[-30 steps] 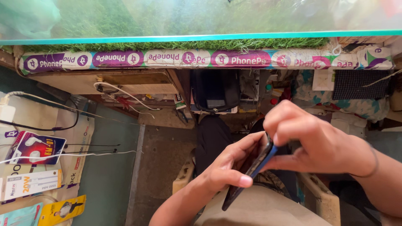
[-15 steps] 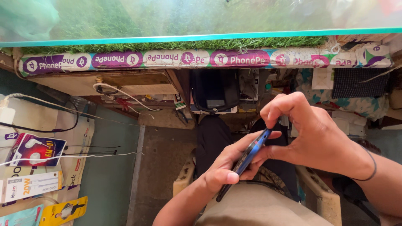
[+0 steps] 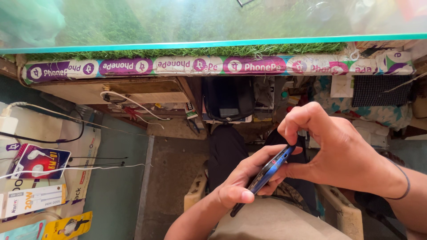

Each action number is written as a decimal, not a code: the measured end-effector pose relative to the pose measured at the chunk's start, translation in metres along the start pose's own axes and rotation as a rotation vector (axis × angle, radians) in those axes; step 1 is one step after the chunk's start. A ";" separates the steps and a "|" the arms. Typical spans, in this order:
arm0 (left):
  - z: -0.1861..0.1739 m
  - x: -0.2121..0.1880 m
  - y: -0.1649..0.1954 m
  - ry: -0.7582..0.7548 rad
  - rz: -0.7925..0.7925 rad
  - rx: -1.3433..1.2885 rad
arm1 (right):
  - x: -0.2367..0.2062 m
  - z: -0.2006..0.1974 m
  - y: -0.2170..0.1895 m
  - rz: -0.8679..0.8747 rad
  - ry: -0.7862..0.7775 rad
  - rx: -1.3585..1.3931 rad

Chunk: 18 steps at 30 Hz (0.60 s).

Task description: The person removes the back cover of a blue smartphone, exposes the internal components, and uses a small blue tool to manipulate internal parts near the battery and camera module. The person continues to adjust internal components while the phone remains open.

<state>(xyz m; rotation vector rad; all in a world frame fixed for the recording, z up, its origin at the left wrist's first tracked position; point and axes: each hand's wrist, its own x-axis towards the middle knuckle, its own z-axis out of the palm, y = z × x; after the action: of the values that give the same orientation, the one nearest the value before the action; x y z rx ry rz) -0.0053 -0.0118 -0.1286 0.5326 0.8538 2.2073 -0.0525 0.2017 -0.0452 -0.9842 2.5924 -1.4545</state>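
Note:
A blue phone (image 3: 266, 174) is held edge-on over my lap, tilted from lower left to upper right. My left hand (image 3: 242, 180) cradles it from below, with the thumb wrapped over the lower end. My right hand (image 3: 331, 149) grips the phone's upper end, its fingers curled over the top edge and the thumb under it. A thin dark band circles my right wrist. The phone's screen is not visible from this angle.
A glass counter with a teal edge (image 3: 213, 44) and green turf under it runs across the top. A printed purple strip (image 3: 178, 66) lines its front. Packaged earphones and chargers (image 3: 38, 162) hang at the left with white cables. A dark pouch (image 3: 227, 100) sits on the shelf.
The phone has been turned more edge-on and lifted slightly. My right hand's fingers have shifted up along its top end, while my left hand stayed beneath it.

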 end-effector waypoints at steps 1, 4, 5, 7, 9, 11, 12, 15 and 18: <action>-0.001 0.000 -0.002 -0.002 0.011 -0.003 | -0.001 0.000 0.000 0.002 -0.002 -0.001; -0.005 -0.001 -0.009 -0.007 0.028 0.039 | -0.005 -0.001 0.001 -0.003 0.006 0.011; -0.006 -0.002 -0.011 0.006 0.036 0.053 | -0.006 0.000 0.001 -0.009 0.012 0.018; -0.009 -0.004 -0.016 0.028 0.051 0.081 | -0.009 0.003 0.004 0.009 0.036 0.106; -0.010 -0.005 -0.022 0.047 0.048 0.092 | -0.014 0.007 0.008 0.045 0.066 0.195; -0.010 -0.006 -0.030 0.059 0.052 0.079 | -0.018 0.013 0.012 0.097 0.108 0.283; -0.010 -0.005 -0.034 0.065 0.057 0.061 | -0.021 0.015 0.014 0.117 0.116 0.349; -0.012 -0.004 -0.045 0.065 0.090 0.083 | -0.027 0.019 0.020 0.159 0.132 0.501; -0.017 -0.005 -0.051 0.058 0.104 0.115 | -0.030 0.025 0.024 0.180 0.132 0.585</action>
<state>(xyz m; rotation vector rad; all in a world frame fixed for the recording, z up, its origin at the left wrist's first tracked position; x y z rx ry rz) 0.0117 0.0049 -0.1776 0.5824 1.0088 2.2869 -0.0334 0.2072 -0.0862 -0.5788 2.0367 -2.0912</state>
